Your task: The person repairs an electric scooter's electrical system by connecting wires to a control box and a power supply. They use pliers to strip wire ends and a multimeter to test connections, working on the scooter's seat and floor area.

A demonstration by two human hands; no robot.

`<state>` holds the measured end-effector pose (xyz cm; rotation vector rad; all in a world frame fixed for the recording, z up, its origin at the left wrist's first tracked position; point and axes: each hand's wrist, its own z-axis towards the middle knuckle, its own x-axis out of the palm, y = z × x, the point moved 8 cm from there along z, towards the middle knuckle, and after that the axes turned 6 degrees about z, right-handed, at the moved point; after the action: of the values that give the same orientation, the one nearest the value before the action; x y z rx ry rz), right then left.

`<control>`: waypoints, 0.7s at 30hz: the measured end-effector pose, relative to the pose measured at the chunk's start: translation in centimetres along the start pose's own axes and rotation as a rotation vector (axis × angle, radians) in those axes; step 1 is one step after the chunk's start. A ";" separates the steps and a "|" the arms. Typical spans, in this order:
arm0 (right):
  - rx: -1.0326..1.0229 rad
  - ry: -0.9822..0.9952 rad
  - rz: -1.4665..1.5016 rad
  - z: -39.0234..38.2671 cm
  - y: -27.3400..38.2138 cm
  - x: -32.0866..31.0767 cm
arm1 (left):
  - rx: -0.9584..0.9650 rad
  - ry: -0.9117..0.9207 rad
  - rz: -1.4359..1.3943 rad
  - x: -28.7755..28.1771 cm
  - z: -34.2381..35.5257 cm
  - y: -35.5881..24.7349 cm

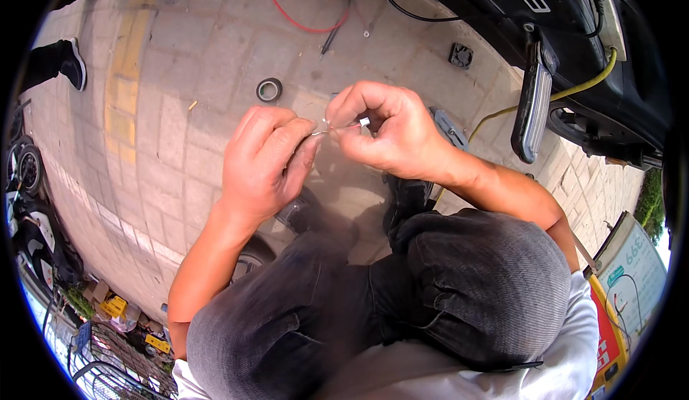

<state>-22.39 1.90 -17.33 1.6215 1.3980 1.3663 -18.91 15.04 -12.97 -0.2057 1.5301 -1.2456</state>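
Out in front of my knees, both hands are close together with the fingertips almost meeting. My left hand (260,157) is closed in a pinch at the end of a thin wire (320,133). In my right hand (393,129), thumb and forefinger pinch the same fine wiring from the other side. A small white plug connector (364,121) shows inside the curl of the right fingers. The fingertips hide most of the wire, and I cannot tell whether its ends are joined.
On the paving lie a tape roll (269,90), a red cable (301,27), a black probe (329,41), a small square fan (461,55) and a grey tool (450,127). A black scooter (596,12) with a yellow cable (585,84) stands right. Another person's shoe (73,66) is far left.
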 end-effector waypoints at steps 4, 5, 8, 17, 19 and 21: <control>-0.056 0.025 -0.059 -0.1 0.1 0.0 | -0.639 0.238 -0.864 2.7 -1.6 3.6; -0.104 0.038 -0.093 -0.1 0.3 0.2 | -1.044 0.344 -1.333 4.6 -3.7 3.4; -0.149 0.045 -0.140 -0.1 0.7 0.2 | -1.187 0.296 -1.427 5.3 -4.8 3.7; -0.045 -0.033 -0.002 0.1 -0.3 -0.4 | -0.696 0.049 -0.845 3.9 -2.8 3.9; -0.065 -0.055 -0.006 0.2 -0.6 -0.4 | -0.749 -0.044 -0.940 4.4 -3.1 3.9; -0.141 -0.127 -0.178 0.2 0.2 -0.7 | -0.769 -0.087 -0.982 4.6 -3.3 4.2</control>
<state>-22.03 1.26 -17.44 1.4310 1.3076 1.2087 -21.35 15.66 -19.55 -1.6394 1.8215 -1.2373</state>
